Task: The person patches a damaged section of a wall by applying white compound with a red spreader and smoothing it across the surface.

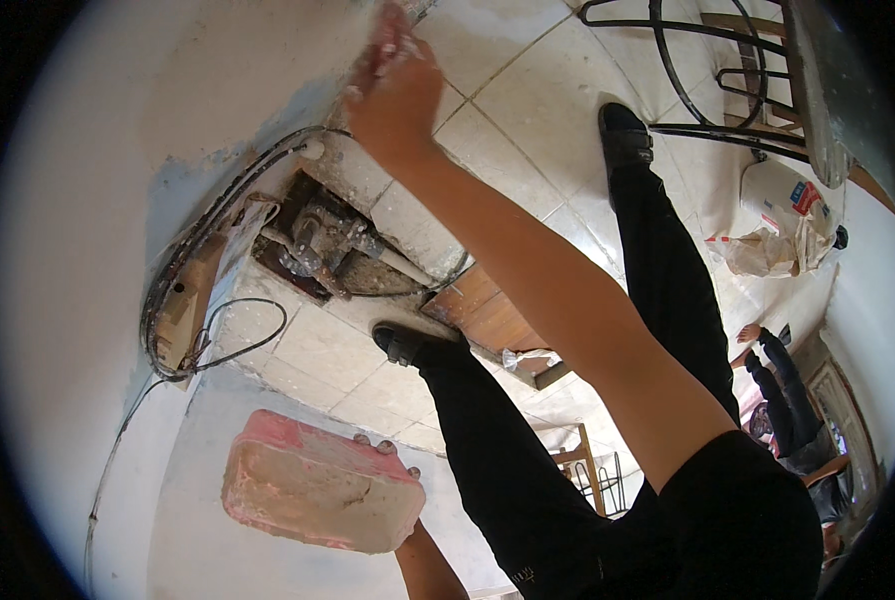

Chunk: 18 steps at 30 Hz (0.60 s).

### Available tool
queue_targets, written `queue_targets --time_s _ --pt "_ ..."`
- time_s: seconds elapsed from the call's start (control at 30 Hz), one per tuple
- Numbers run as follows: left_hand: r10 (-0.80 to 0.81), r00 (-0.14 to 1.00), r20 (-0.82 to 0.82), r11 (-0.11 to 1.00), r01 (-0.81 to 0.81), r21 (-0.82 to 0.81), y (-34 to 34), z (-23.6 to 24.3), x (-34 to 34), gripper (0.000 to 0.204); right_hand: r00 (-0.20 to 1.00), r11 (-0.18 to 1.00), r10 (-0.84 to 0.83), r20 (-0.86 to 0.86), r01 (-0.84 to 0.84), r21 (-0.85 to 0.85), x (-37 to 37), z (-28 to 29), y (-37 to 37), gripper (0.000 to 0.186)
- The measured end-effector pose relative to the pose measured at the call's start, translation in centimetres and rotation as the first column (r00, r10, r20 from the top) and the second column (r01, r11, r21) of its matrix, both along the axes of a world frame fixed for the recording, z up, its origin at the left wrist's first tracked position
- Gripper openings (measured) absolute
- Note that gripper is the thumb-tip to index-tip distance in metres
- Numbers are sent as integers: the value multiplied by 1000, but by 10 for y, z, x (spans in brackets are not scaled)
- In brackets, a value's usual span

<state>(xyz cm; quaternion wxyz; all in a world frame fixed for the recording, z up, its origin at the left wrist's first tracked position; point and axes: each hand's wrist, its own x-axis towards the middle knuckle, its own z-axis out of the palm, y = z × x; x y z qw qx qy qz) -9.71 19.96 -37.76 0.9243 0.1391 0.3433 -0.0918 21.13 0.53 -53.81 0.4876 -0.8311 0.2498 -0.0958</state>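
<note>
My left hand (388, 447) grips a pink plastic tub (324, 485) by its long side. Curled fingertips show at the tub's edge, and pale, whitish-beige paste coats its inside. Up at the top, my right arm reaches across to the wall (242, 75), which is partly bare plaster with blue patches. Its right hand (395, 95) is closed and smeared with white paste at the fingers. Motion blurs the fingertips, so what they hold cannot be made out.
An open floor pit (332, 240) with pipes lies by the wall, beside my foot. Black cables (182, 260) loop along a wooden board (189, 310). A metal-framed chair (727, 60) and white sack (782, 215) stand right. Another person (787, 400) is farther off.
</note>
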Motion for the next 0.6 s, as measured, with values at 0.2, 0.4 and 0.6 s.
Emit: queue_targets --time_s 0.2,0.4,0.6 --pt "-369 917 -152 828 398 394 13 1 -3 79 974 970 5 227 50 -236 30 -11 46 49" --pt "62 997 50 993 -57 -104 4 -6 6 79 957 946 237 167 -188 -265 -9 -25 38 53" --pt "47 998 53 993 -41 -107 -8 -2 13 77 983 986 146 -109 -135 100 -20 -42 -25 36"
